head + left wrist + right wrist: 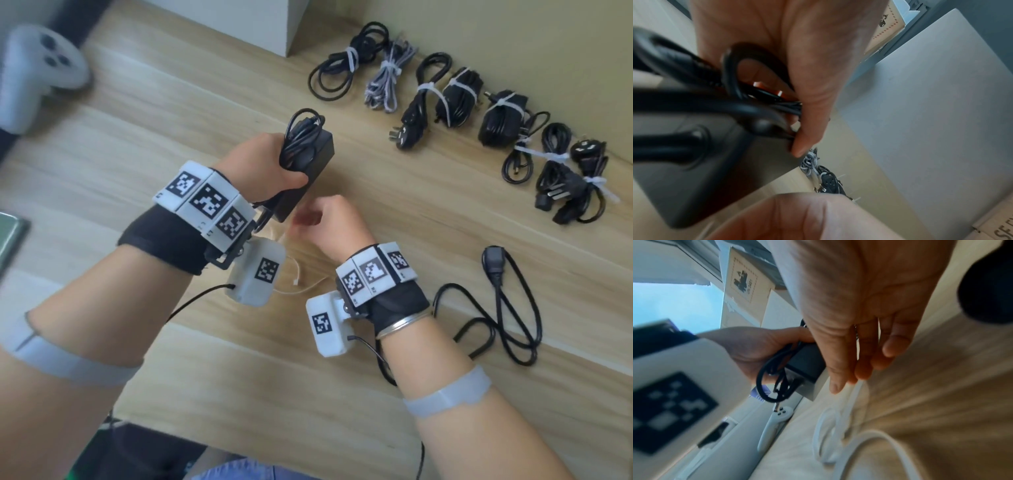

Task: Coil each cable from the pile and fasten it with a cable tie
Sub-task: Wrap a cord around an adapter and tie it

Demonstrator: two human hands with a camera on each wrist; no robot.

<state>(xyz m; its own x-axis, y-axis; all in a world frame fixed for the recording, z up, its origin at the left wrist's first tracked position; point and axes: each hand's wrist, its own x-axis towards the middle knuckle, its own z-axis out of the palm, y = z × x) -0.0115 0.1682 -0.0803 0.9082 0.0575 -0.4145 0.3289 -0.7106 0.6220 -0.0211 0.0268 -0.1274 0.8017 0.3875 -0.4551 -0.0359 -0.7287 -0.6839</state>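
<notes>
My left hand (274,164) grips a black power adapter (310,171) with its thin black cable (301,135) coiled against the brick. The left wrist view shows the fingers (809,105) wrapped round the cable loops (748,105) and the adapter (715,170). My right hand (323,219) hovers just below the adapter's near end, fingers relaxed and pointing down (861,368). Nothing is plainly held in it. White cable ties (828,431) lie on the table right under its fingertips. They are also partly visible between my wrists as cable ties (296,274).
Several tied cable bundles (445,96) line the wall at the back right. A loose black power cord (507,308) lies on the wooden table to the right of my right wrist. A white controller (37,68) sits far left, a white box (274,24) at the back.
</notes>
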